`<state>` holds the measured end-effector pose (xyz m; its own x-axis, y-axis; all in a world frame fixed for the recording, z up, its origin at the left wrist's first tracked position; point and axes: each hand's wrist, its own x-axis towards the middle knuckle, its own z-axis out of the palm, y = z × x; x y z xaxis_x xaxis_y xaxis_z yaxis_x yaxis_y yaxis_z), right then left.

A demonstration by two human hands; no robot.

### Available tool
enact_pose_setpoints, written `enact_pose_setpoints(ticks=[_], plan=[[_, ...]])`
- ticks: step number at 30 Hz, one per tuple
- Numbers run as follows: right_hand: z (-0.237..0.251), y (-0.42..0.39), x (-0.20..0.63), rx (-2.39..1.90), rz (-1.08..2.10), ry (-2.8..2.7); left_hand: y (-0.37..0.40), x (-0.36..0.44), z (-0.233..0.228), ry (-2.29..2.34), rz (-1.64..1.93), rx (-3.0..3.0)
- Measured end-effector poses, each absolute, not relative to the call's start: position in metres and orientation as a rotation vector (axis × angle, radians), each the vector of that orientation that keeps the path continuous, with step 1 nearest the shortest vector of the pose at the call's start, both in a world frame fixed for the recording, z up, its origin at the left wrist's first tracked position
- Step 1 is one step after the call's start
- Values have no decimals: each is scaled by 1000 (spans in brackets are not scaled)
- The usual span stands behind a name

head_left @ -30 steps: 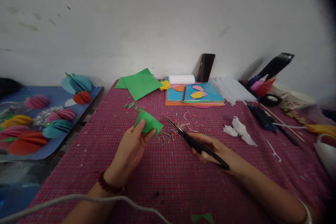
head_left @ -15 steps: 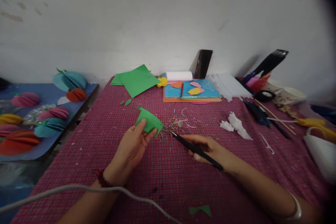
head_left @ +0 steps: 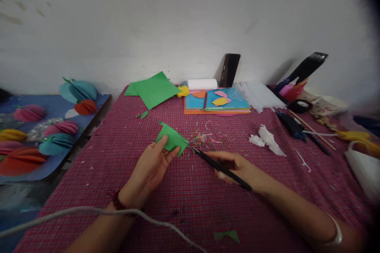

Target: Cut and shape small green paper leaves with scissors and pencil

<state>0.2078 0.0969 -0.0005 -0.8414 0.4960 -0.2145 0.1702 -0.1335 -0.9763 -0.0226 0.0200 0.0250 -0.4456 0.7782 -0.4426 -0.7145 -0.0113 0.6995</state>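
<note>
A small piece of green paper (head_left: 172, 137) is pinched between the thumb and fingers of my left hand (head_left: 152, 165). My right hand (head_left: 237, 168) is wrapped round a pair of scissors with black handles (head_left: 224, 169). The thin metal blades reach the right edge of the green paper, and I cannot tell how far apart they are. Just beyond the blades lies a heap of fine coloured paper clippings (head_left: 200, 139). A green paper scrap (head_left: 227, 236) rests near the front of the red checked tablecloth (head_left: 190, 193).
Green sheets (head_left: 157, 90) and a stack of coloured paper (head_left: 194, 102) lie at the back, with a phone (head_left: 230, 70) leaning on the wall. Crumpled tissue (head_left: 270, 140) and a glue gun (head_left: 358, 138) are at right. Paper pumpkins (head_left: 22, 161) sit at left. A white cable (head_left: 86, 209) crosses the foreground.
The green paper and my left hand have shifted slightly right, with the scissor blades still at the paper. My right hand has barely moved. The view has tilted a little.
</note>
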Motion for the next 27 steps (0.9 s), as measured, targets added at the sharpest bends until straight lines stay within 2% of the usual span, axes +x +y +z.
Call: enact_pose_setpoints(ticks=[12,27], plan=[[-1,94,210,-738,2047,-1927,20,-21,31,1118,1660,81],[4,95,211,-668,2076,-1957,14,-21,16,1300,1446,441]])
